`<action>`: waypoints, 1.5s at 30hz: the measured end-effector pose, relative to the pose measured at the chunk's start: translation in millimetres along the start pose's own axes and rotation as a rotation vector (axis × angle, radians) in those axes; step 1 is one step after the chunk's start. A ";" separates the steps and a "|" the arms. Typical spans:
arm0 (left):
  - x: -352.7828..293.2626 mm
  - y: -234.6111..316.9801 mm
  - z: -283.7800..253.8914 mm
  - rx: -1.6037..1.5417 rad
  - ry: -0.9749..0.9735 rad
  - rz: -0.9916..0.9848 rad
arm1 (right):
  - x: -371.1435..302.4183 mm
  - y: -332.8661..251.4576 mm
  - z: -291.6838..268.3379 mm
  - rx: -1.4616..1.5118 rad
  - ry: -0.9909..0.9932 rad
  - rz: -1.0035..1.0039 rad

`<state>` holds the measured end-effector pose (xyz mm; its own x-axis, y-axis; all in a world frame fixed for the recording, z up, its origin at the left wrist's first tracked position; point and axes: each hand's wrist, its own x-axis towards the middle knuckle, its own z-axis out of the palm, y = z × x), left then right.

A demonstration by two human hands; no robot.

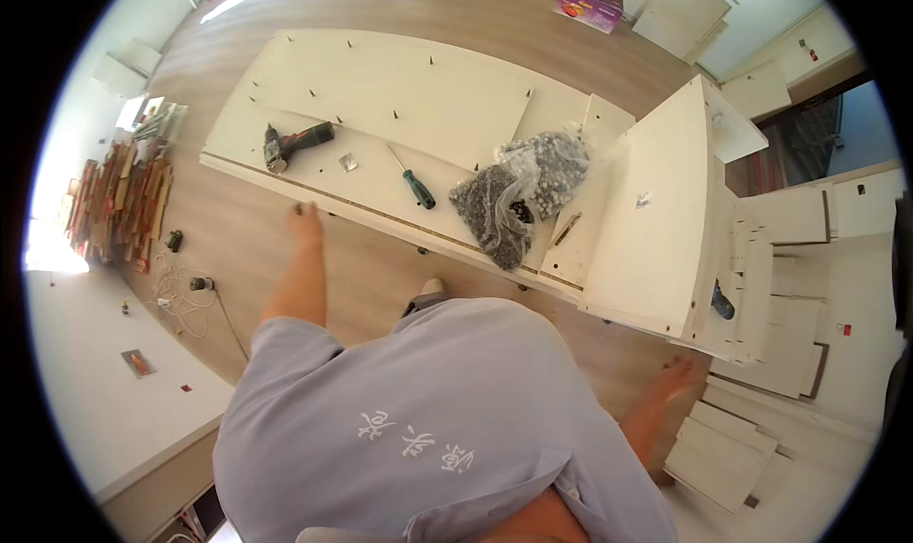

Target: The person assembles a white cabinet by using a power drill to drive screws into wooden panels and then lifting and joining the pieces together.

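My left hand [305, 227] is beside the near edge of a large white panel [437, 91] lying flat. Its fingers are curled together, with a small dark spot at the tips that I cannot make out. My right hand [673, 379] hangs low near the foot of an upright white panel [639, 224], fingers apart and holding nothing. On the flat panel lie a cordless drill [297, 145], a green-handled screwdriver [413, 180] and clear plastic bags of small metal fittings [523, 186]. Several pegs [396, 115] stand up from its surface.
Stacked wood strips [119, 196] and a tangled white cable [181, 300] are on the left, above a white worktop [124, 381]. A purple box [589, 6] stands at the far wall. A blue-handled tool [723, 300] and loose white boards [725, 453] are on the right.
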<state>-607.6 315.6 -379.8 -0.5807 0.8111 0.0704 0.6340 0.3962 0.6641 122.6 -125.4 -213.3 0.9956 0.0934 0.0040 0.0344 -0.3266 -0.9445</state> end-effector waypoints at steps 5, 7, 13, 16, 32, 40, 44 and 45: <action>157.9 -24.3 -25.1 0.479 0.086 -0.016 | -111.5 33.9 -13.8 -0.294 -0.583 0.317; 192.4 -18.5 -24.8 0.325 -0.042 -0.012 | -148.0 43.3 -26.4 -0.717 -0.915 -0.029; 229.6 39.1 6.0 0.345 -0.340 -0.151 | -219.1 28.6 -39.2 -0.745 -1.020 0.173; 237.0 28.9 -1.4 0.280 -0.345 -0.158 | -221.1 -16.9 5.3 -0.961 -1.031 0.042; -63.6 170.0 -77.7 -0.241 -0.411 0.425 | -331.6 -249.4 308.3 -0.432 -1.075 -1.535; -126.3 230.9 -135.0 -0.572 -0.982 0.395 | -320.9 -233.4 336.9 -0.619 -1.423 -0.976; -102.6 212.2 -107.9 -1.252 -1.459 -0.455 | -298.7 -218.1 285.0 -0.204 -1.602 -0.746; -106.6 215.7 -98.2 -1.427 -1.505 -0.562 | -300.4 -215.8 274.4 -0.105 -1.643 -0.653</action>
<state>-459.1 272.4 -171.0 0.6750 0.6762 -0.2952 -0.5496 0.7278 0.4103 -207.8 175.1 -100.7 -0.2857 0.9579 -0.0294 0.4234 0.0987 -0.9006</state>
